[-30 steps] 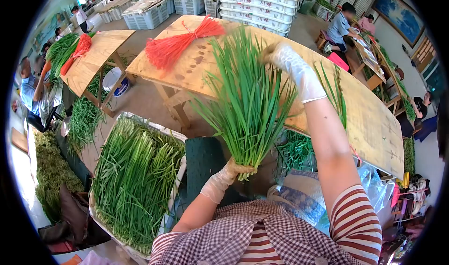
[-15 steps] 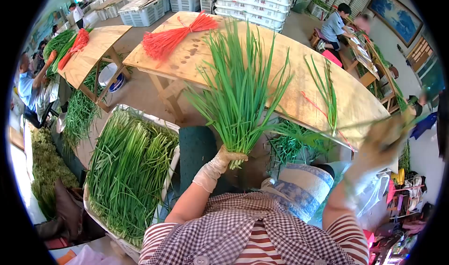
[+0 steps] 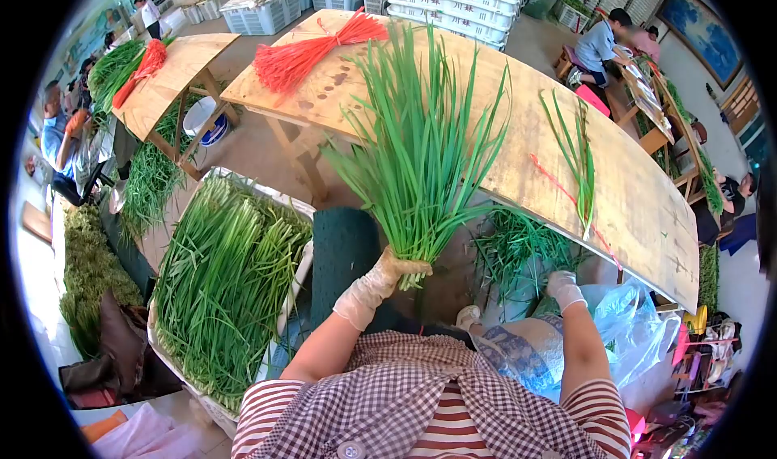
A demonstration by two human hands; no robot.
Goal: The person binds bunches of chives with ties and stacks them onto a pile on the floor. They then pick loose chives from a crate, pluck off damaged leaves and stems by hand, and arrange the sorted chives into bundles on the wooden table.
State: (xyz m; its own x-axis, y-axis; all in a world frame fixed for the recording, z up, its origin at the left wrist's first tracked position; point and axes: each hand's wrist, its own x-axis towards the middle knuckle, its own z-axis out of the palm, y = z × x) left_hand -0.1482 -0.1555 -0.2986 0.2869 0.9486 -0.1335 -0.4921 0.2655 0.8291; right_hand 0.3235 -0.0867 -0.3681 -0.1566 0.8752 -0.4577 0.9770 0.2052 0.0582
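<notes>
Our gloved left hand point(image 3: 392, 269) has its fingers closed around the pale lower ends of a fanned bundle of long, flat green leaves point(image 3: 425, 159) at the centre of the frame. From those fingers the bundle's long axis runs up the frame, the tips spreading in front of the pale wooden table point(image 3: 639, 224). Our left hand is the nearer one, touching the bundle. Our gloved right hand point(image 3: 563, 286) is well apart, at lower right, beside the loose green leaves point(image 3: 522, 248) below the table edge; we cannot tell whether its fingers are spread or pinching anything.

Farther out, a few long green leaves point(image 3: 579, 163) and a thin red strip point(image 3: 557, 177) lie on the table, right of the bundle. A tied sheaf of red strips point(image 3: 320, 52) lies at upper left of the table. At lower left, a white crate point(image 3: 293, 297) holds more green stalks point(image 3: 222, 289).
</notes>
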